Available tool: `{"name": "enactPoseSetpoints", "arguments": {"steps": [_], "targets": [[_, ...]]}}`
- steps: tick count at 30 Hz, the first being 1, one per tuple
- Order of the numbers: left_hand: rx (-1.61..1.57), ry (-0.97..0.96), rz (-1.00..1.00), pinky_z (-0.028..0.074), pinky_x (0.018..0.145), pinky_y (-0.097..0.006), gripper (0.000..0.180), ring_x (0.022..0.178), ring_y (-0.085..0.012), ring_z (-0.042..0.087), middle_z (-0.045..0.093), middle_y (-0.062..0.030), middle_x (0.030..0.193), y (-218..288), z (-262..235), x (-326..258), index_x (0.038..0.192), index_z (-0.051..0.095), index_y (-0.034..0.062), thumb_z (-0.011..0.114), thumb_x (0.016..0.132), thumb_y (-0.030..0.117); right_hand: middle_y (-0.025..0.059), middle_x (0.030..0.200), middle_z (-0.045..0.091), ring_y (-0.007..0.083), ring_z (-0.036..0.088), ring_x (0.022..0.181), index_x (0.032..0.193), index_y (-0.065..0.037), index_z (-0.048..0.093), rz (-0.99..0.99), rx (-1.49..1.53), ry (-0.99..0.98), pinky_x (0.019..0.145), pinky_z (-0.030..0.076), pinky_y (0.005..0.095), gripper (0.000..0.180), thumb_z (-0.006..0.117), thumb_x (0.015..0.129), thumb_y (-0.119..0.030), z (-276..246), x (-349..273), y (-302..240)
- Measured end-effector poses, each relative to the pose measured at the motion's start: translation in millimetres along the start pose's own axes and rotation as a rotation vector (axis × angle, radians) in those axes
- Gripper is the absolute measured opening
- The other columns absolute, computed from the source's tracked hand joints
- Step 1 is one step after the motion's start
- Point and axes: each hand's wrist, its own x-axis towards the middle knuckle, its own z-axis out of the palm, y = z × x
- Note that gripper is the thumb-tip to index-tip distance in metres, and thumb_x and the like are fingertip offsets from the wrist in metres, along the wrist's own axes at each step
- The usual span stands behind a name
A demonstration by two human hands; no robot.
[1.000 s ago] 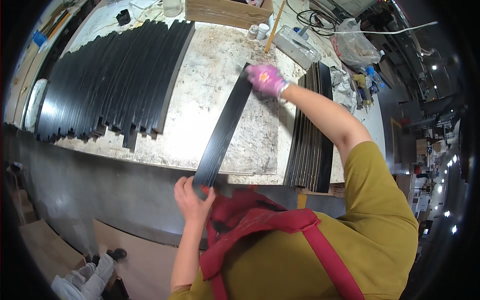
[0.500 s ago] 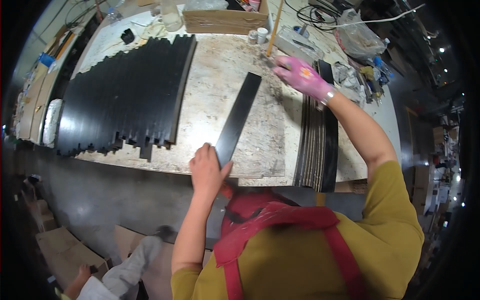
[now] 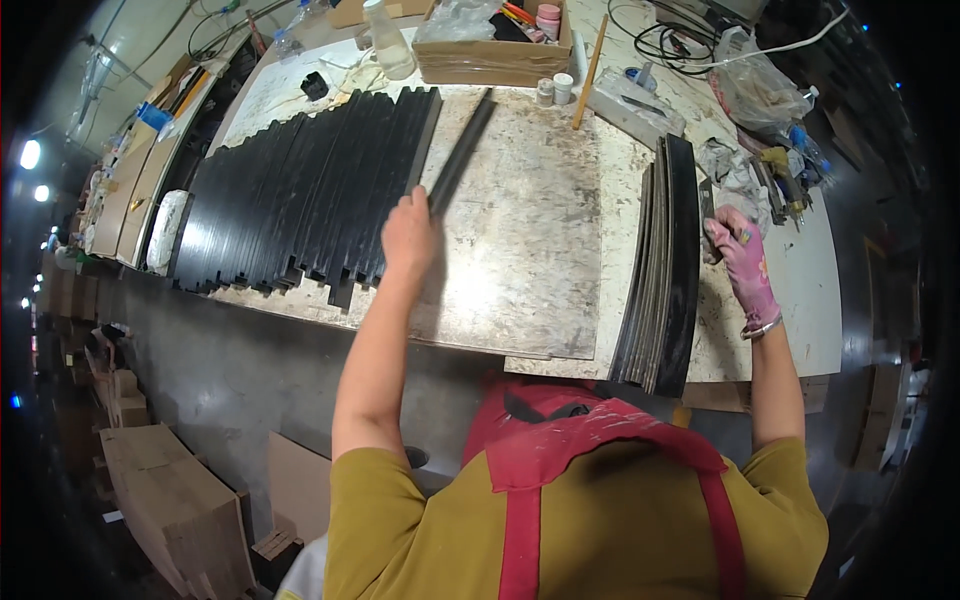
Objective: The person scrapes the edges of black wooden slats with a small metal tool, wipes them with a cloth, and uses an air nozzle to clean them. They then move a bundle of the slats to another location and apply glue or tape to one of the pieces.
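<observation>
Clamped in bare left hand (image 3: 408, 232): long black flat strip (image 3: 462, 150), best laid flush beside black strip row (image 3: 300, 195), upper left; pink-gloved right hand (image 3: 742, 262) grip unclear.

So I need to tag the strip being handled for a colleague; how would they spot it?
On the pale worktable, right of the wide row of black strips, one black strip runs toward the cardboard box. Only this one is in the bare left hand.

black strips (image 3: 300, 200) far left, pink flowered glove (image 3: 745, 265) right, red apron straps (image 3: 600, 470) over mustard-yellow shirt (image 3: 420, 530) near, brown cardboard box (image 3: 490, 55) far.
</observation>
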Motion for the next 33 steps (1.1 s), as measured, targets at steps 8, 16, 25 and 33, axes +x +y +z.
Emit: {"name": "enactPoseSetpoints", "arguments": {"steps": [8, 16, 25, 33], "targets": [[0.281, 0.202, -0.085, 0.047, 0.073, -0.043, 0.045, 0.094, -0.0287, 0.054, 0.051, -0.0113, 0.103, 0.2, 7.5, 9.4, 0.120, 0.048, 0.0169, 0.061, 0.077, 0.016, 0.0026, 0.087, 0.054, 0.0106, 0.048, 0.083, 0.097, 0.001, 0.057, 0.054, -0.014, 0.175, 0.076, 0.041, 0.0250, 0.026, 0.065, 0.084, -0.020, -31.0, -36.8, 39.4], [-0.686, -0.106, 0.001, 0.044, 0.085, -0.038, 0.062, 0.100, -0.0250, 0.054, 0.054, -0.0161, 0.117, 128.0, -16.4, -66.9, 0.132, 0.040, 0.0019, 0.069, 0.080, 0.018, -0.0020, 0.071, 0.049, 0.0064, 0.043, 0.065, 0.083, -0.003, 0.058, 0.218, 0.090, 0.223, 0.059, 0.039, 0.0239, 0.018, 0.060, 0.088, -0.020, -62.5, -15.8, 70.1], [-0.625, -0.292, 0.063, 0.040, 0.096, -0.037, 0.100, 0.116, -0.0341, 0.048, 0.045, -0.0221, 0.130, 256.5, -35.9, -218.7, 0.137, 0.027, -0.0033, 0.084, 0.057, 0.017, 0.0025, 0.075, 0.059, 0.0145, 0.059, 0.069, 0.081, -0.007, 0.057, -0.211, -0.365, -0.375, 0.059, 0.051, 0.0287, 0.013, 0.057, 0.083, -0.020, -41.8, 3.1, 18.3], [-0.558, -0.032, -0.125, 0.047, 0.078, -0.037, 0.071, 0.090, -0.0334, 0.060, 0.060, -0.0195, 0.102, 280.4, -19.1, -242.1, 0.124, 0.046, -0.0027, 0.075, 0.062, 0.014, 0.0069, 0.070, 0.054, 0.0200, 0.059, 0.065, 0.082, -0.010, 0.052, -0.605, -0.556, -0.518, 0.059, 0.049, 0.0363, 0.007, 0.050, 0.082, -0.016, -19.6, 38.4, 55.0]]}}
